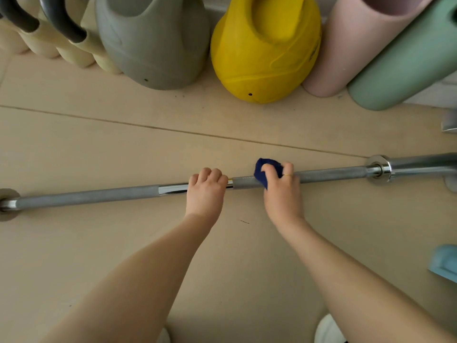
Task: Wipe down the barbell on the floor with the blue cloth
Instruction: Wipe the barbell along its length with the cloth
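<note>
A long steel barbell [86, 195] with grey knurled sections lies across the pale wooden floor [99, 144], rising a little toward the right; near its middle the left hand [205, 191] grips the smooth shiny part, fingers curled closed over the bar; just beside it, the right hand [282, 191], with a thin gold ring [287, 175], presses a dark blue cloth [264, 169] against the knurled part, fingers closed around cloth and bar together; further right the chrome collar [378, 167] and sleeve follow; behind the bar stand a grey rubber kettlebell [153, 45], a yellow kettlebell [264, 58] and a pink foam roller [346, 45].
</note>
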A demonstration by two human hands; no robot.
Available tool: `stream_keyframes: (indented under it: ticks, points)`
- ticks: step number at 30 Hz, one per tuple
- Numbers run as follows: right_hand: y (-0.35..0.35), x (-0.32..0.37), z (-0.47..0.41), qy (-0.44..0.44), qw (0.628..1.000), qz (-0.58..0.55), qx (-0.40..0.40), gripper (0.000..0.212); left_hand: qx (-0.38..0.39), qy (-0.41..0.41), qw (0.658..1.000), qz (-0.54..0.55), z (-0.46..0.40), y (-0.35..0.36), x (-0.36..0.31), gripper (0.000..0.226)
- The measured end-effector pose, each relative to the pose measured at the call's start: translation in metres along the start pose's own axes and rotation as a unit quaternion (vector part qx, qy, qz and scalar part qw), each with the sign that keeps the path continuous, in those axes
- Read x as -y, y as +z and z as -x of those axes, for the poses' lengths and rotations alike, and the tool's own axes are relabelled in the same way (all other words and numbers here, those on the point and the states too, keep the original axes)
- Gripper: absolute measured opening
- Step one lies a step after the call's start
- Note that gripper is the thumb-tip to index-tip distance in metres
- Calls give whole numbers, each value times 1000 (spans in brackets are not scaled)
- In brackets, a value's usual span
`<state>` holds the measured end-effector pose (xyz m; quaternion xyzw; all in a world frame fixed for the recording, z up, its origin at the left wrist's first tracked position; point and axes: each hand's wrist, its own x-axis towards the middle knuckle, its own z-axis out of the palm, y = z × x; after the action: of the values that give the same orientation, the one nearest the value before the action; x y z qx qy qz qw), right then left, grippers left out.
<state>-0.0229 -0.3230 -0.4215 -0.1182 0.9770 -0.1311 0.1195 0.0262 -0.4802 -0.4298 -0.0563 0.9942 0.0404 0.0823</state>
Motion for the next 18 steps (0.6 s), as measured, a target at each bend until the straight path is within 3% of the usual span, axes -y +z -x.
stream_keyframes:
  ticks: [3,8,10,14,15,18]
  points:
    - [-3,0,-1,-94,995,-8,22,39,-11,-21,1000,-3,-3,0,-1,38]
    - [-19,-70,-21,79,993,-28,-82,40,31,-80,995,50,-8,-5,-8,30]
    - [-17,-59,-19,62,995,-30,-78,37,57,-100,990,77,-11,-8,-17,40]
    - [-8,-32,-10,-86,996,-32,-8,37,36,6,995,96,-20,-18,-50,44]
    - [-9,-39,-13,-91,995,-32,-25,38,50,25,994,92,-23,-17,-56,42]
    - [-21,-83,-30,4,996,-29,-82,39,34,43,996,68,-31,-16,-70,41]
